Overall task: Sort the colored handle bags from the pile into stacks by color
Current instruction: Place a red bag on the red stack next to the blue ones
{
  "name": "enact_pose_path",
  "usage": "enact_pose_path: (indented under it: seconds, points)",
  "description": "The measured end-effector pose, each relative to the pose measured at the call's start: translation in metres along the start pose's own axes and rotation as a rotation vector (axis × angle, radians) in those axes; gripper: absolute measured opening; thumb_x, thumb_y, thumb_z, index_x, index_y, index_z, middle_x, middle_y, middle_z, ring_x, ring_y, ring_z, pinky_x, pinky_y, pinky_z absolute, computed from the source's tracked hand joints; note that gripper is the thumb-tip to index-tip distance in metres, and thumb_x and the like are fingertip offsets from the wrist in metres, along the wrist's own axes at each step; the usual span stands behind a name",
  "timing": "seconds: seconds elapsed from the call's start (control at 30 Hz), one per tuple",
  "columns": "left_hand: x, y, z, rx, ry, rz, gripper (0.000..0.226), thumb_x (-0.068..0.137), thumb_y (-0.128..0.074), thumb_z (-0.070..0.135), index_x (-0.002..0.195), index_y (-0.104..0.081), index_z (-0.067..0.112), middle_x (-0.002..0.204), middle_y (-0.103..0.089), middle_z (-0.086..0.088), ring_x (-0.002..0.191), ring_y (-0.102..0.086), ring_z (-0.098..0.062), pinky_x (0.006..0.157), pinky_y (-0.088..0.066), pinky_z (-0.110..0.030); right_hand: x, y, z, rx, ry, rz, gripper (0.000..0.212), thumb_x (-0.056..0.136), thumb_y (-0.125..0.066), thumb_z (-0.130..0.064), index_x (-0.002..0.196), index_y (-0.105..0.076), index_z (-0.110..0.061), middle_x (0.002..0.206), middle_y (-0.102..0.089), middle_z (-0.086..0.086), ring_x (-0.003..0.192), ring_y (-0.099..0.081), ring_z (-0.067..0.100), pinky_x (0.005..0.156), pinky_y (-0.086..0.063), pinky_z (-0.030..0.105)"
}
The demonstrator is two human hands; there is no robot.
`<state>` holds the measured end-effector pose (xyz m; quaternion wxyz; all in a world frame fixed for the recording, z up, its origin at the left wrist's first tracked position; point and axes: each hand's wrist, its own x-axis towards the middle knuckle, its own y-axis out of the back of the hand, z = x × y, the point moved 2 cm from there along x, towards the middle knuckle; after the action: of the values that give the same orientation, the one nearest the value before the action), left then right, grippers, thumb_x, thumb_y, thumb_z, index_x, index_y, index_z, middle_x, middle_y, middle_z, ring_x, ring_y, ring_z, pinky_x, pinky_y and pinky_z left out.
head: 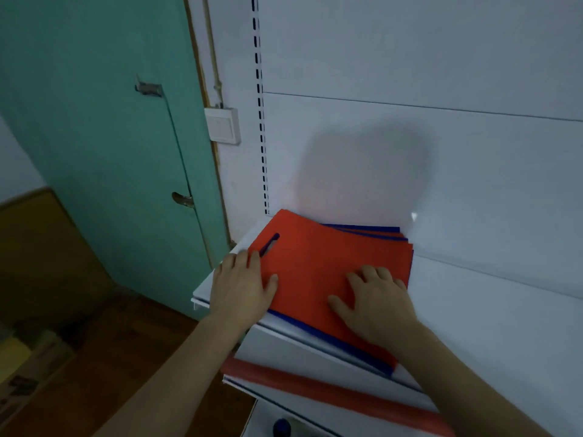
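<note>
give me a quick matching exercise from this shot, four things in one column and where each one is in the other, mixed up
Things
1. top red bag
2. left hand
3. right hand
4. wall switch

Places
A. flat on the red bag, near its right end
B. on the wall, beside the green door
C. top of the pile on the white shelf
D. at the bag's left edge, near the handle slot

Pairs: 1-C, 2-D, 3-A, 4-B
</note>
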<state>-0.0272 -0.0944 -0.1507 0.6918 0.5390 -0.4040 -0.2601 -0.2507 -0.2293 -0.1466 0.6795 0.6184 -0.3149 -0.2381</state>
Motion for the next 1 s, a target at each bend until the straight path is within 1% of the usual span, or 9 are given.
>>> enact_pose_path:
  seconds: [0.07,0.13,0.27,0.37,0.47,0.57,0.67,0.83,1.0]
  points:
    - [0.007,-0.003,-0.007,-0.023,-0.053,-0.003,0.068,0.092,-0.037,0.065,0.122,-0.066,0.011,0.123,-0.060,-0.009,0.110,-0.054,-0.032,0.096,-0.050,-0.047,-0.002,-0.001,-0.004,0.007,-0.051,-0.009,0.087,0.084,-0.016,-0.079,0.141,-0.057,-0.028,0.144,-0.052,0.001,0.132,-0.047,0.028,0.106,-0.045,0.048]
    - [0.012,-0.004,-0.014,-0.058,-0.098,0.025,0.071,0.090,-0.039,0.067,0.122,-0.066,0.010,0.123,-0.059,-0.009,0.109,-0.054,-0.031,0.095,-0.050,-0.046,-0.008,-0.004,-0.011,0.027,-0.121,0.006,0.086,0.085,-0.017,-0.076,0.144,-0.056,-0.027,0.149,-0.051,0.001,0.137,-0.045,0.029,0.109,-0.043,0.049]
    - [0.014,-0.012,-0.024,-0.081,-0.115,-0.012,0.090,0.092,-0.033,0.073,0.145,-0.052,0.003,0.144,-0.050,-0.011,0.127,-0.046,-0.031,0.106,-0.046,-0.046,-0.022,-0.016,-0.027,-0.008,-0.331,0.050,0.074,0.092,-0.027,-0.071,0.143,-0.061,-0.029,0.148,-0.054,0.011,0.138,-0.045,0.037,0.111,-0.039,0.056]
    - [0.005,-0.017,-0.021,-0.093,-0.156,0.004,0.078,0.098,-0.033,0.066,0.147,-0.055,0.008,0.152,-0.047,-0.016,0.139,-0.039,-0.037,0.114,-0.039,-0.053,-0.035,-0.025,-0.035,0.024,-0.435,0.139,0.067,0.094,-0.036,-0.068,0.136,-0.068,-0.025,0.141,-0.059,0.015,0.133,-0.050,0.040,0.110,-0.040,0.058]
    - [0.001,-0.016,-0.014,-0.096,-0.233,0.054,0.060,0.102,-0.044,0.056,0.146,-0.057,0.018,0.159,-0.041,-0.022,0.148,-0.030,-0.042,0.121,-0.025,-0.062,-0.039,-0.024,-0.035,0.039,-0.453,0.151,0.069,0.096,-0.032,-0.070,0.139,-0.065,-0.027,0.144,-0.057,0.012,0.137,-0.047,0.036,0.114,-0.038,0.058]
    - [-0.001,-0.018,-0.014,-0.098,-0.274,0.069,0.054,0.105,-0.038,0.052,0.148,-0.055,0.024,0.158,-0.044,-0.023,0.150,-0.029,-0.042,0.122,-0.020,-0.064,-0.040,-0.025,-0.034,0.029,-0.448,0.156,0.070,0.097,-0.031,-0.071,0.140,-0.064,-0.028,0.145,-0.057,0.010,0.138,-0.047,0.035,0.115,-0.037,0.057]
    - [-0.002,-0.015,-0.012,-0.102,-0.286,0.058,0.052,0.106,-0.037,0.048,0.147,-0.054,0.021,0.147,-0.058,-0.014,0.146,-0.040,-0.037,0.121,-0.021,-0.064,-0.040,-0.026,-0.033,0.016,-0.450,0.151,0.070,0.097,-0.028,-0.072,0.142,-0.061,-0.029,0.148,-0.055,0.008,0.140,-0.045,0.033,0.117,-0.035,0.055]
    - [-0.003,-0.007,-0.001,-0.129,-0.342,0.026,0.052,0.101,-0.057,0.033,0.151,-0.048,0.020,0.141,-0.064,-0.007,0.144,-0.043,-0.034,0.121,-0.021,-0.064,-0.039,-0.023,-0.036,0.031,-0.447,0.143,0.071,0.097,-0.027,-0.072,0.142,-0.061,-0.029,0.149,-0.054,0.008,0.141,-0.044,0.033,0.118,-0.034,0.055]
    - [-0.002,-0.001,0.012,-0.277,-0.377,0.079,0.056,0.096,-0.063,0.018,0.150,-0.049,0.020,0.134,-0.068,-0.002,0.135,-0.052,-0.031,0.116,-0.036,-0.060,-0.041,-0.024,-0.035,0.057,-0.438,0.152,0.071,0.098,-0.027,-0.072,0.142,-0.062,-0.028,0.149,-0.055,0.009,0.142,-0.044,0.034,0.119,-0.032,0.055]
